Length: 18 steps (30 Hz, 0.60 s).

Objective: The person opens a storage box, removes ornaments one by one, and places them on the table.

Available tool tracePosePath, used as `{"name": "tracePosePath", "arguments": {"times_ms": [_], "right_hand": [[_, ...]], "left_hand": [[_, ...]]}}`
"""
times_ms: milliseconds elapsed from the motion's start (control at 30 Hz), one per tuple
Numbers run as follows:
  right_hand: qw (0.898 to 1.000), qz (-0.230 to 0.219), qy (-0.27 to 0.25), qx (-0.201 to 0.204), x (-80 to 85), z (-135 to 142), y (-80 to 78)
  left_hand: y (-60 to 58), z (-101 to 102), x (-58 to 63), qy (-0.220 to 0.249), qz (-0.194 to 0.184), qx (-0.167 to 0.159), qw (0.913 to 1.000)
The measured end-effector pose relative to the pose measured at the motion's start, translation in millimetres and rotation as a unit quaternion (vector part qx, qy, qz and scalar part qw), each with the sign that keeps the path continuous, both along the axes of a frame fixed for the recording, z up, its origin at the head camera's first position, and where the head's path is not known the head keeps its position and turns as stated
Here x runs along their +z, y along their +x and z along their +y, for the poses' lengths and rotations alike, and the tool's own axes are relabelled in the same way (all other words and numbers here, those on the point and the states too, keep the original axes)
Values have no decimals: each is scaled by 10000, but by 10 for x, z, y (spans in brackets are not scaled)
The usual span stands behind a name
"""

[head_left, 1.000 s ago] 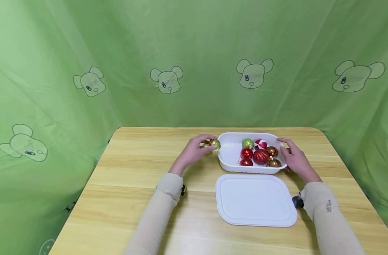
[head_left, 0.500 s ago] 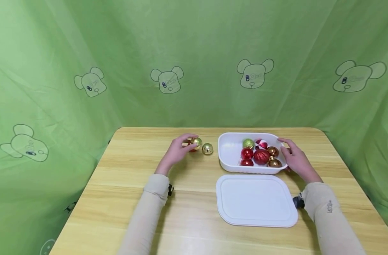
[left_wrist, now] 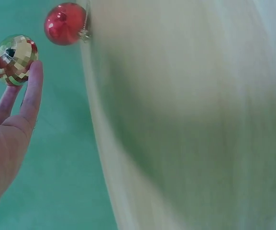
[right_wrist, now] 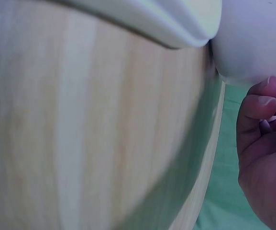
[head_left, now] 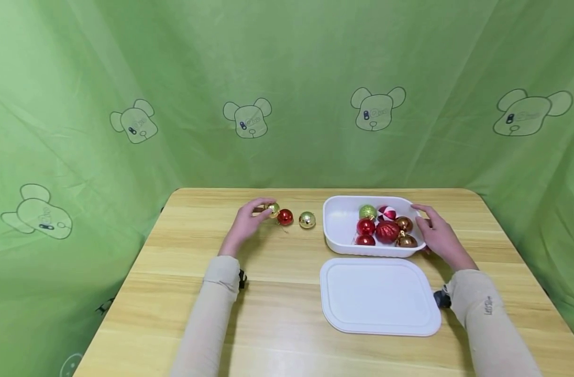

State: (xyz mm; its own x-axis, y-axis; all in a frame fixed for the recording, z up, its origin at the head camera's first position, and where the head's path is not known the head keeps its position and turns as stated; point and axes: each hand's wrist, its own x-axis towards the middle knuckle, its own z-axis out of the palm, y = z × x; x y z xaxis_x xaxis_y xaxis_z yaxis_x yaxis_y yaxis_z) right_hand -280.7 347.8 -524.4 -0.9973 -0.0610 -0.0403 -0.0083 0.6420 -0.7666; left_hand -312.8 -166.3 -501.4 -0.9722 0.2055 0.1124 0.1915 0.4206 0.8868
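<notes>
My left hand (head_left: 246, 219) pinches a gold mirror-tiled Christmas ball (left_wrist: 16, 60) between its fingertips, at the back left of the table. A shiny red ball (head_left: 285, 217) lies just right of it, and a second gold ball (head_left: 307, 220) sits further right. My right hand (head_left: 436, 234) grips the right end of a white container (head_left: 336, 245), with its fingers at the rim and wall. Inside, toward the right, are a green ball (head_left: 367, 211), a red-and-white one (head_left: 387, 213), several red ones (head_left: 386, 232) and two bronze ones (head_left: 407, 240).
A white lid (head_left: 380, 296) lies flat on the wooden table (head_left: 277, 324), in front of the container. Behind the table hangs a green curtain (head_left: 296, 157) printed with bear heads.
My left hand has moved left from the container's left side, holding a gold ball. A gold ball and a red ball now show on the table behind it. My right hand stays put.
</notes>
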Motion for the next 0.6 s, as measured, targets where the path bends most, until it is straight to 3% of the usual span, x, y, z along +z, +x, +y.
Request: {"name": "tracePosePath", "arguments": {"times_ms": [367, 600], "right_hand": [[9999, -113, 6, -88, 1, 19, 14], [9999, 150, -45, -50, -10, 11, 15]], "left_hand": [[-83, -34, -120, 92, -383, 101, 9992], [-104, -39, -165, 46, -403, 130, 9991]]}}
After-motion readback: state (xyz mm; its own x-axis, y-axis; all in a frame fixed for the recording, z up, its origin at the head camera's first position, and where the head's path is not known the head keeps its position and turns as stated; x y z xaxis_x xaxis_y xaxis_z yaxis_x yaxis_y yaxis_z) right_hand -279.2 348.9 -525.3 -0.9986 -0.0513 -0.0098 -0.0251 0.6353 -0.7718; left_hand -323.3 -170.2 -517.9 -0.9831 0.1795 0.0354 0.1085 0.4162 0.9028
